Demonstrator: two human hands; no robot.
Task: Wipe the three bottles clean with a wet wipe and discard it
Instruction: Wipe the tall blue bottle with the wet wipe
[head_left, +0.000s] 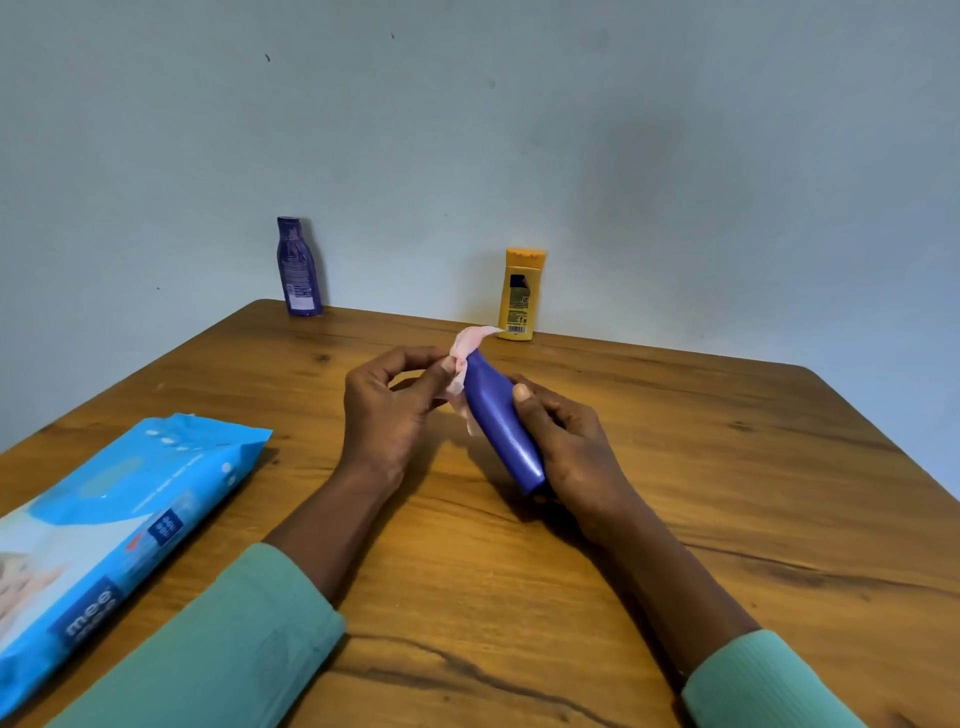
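**A:** What are the hands doing?

**B:** The right hand (566, 447) is closed round the lower half of a blue bottle (498, 426). Its thumb lies along the bottle's side and its fingers wrap behind. It holds the bottle tilted over the middle of the counter (701, 467), base toward the person and top pointing away and to the left.

**A:** And the other one?

**B:** The left hand (384, 410) has its fingers curled and pinches a wet wipe (464, 358) against the bottle's upper end. The wipe is pale pinkish white and crumpled. It is bunched over the top of the bottle, with a flap hanging down the bottle's left side.

**A:** How does the bottle look?

**B:** It is smooth and deep blue, with a bright sheen running along its length. The wipe covers the top end, so I cannot tell anything about the cap.

**A:** Where are the other two?

**B:** They stand upright at the far edge of the counter, against the wall (623, 156). A purple bottle (297, 270) is at the far left corner. A yellow bottle (519, 296) with an orange cap is further right, just beyond the wipe. The two stand well apart.

**A:** Anything else?

**B:** A blue pack of wipes (119, 519) lies flat at the left, beside the left forearm. Both forearms come out of green sleeves (223, 649).
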